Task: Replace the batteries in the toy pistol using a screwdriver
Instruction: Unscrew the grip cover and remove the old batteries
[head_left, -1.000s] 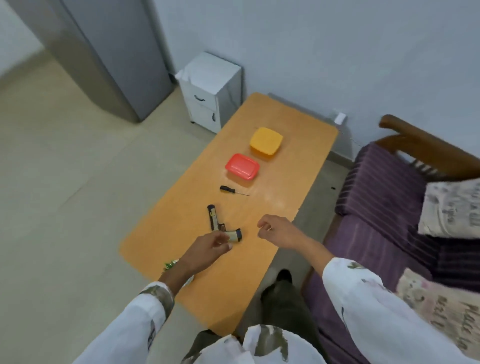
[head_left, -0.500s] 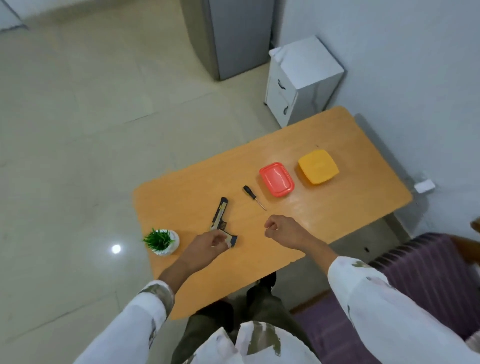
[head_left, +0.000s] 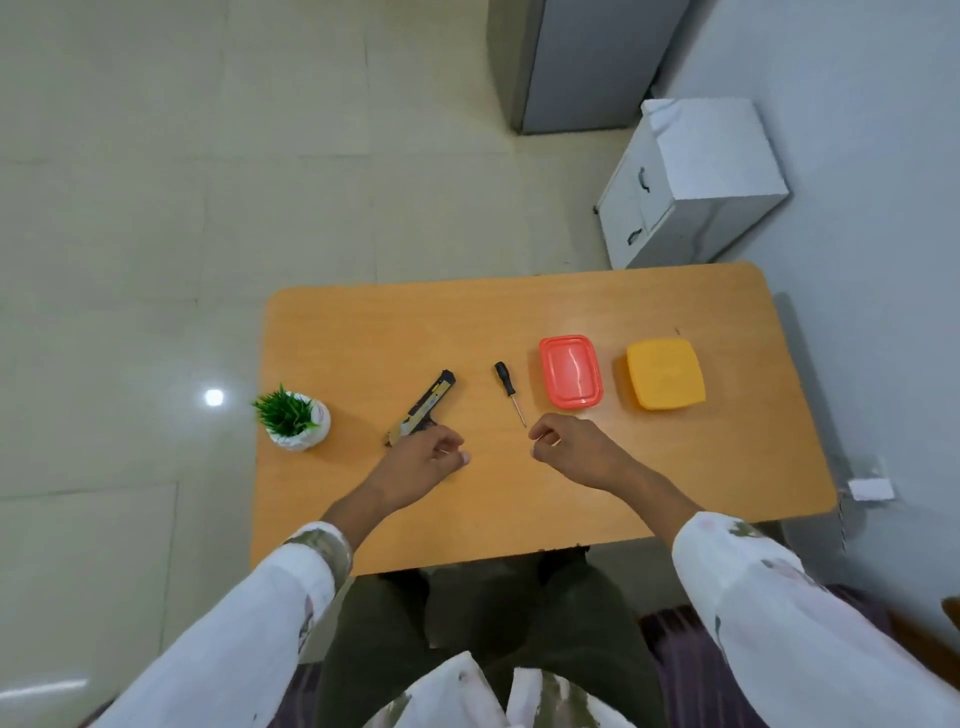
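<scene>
The black and yellow toy pistol (head_left: 428, 406) lies flat on the orange wooden table (head_left: 675, 467), its barrel pointing away and to the right. My left hand (head_left: 418, 464) rests over its grip with the fingers curled around it; the grip is hidden. A small black-handled screwdriver (head_left: 509, 391) lies just right of the pistol, tip toward me. My right hand (head_left: 574, 448) hovers loosely curled and holds nothing, a little to the right of the screwdriver's tip.
A red lidded box (head_left: 570, 371) and a yellow lidded box (head_left: 665, 374) stand right of the screwdriver. A small potted plant (head_left: 293, 420) sits near the table's left edge. A white cabinet (head_left: 691, 182) stands beyond the table's far right corner.
The view has swung round, so the table now lies straight across and the plant shows fully. Both hands hold about the same places by the pistol and screwdriver.
</scene>
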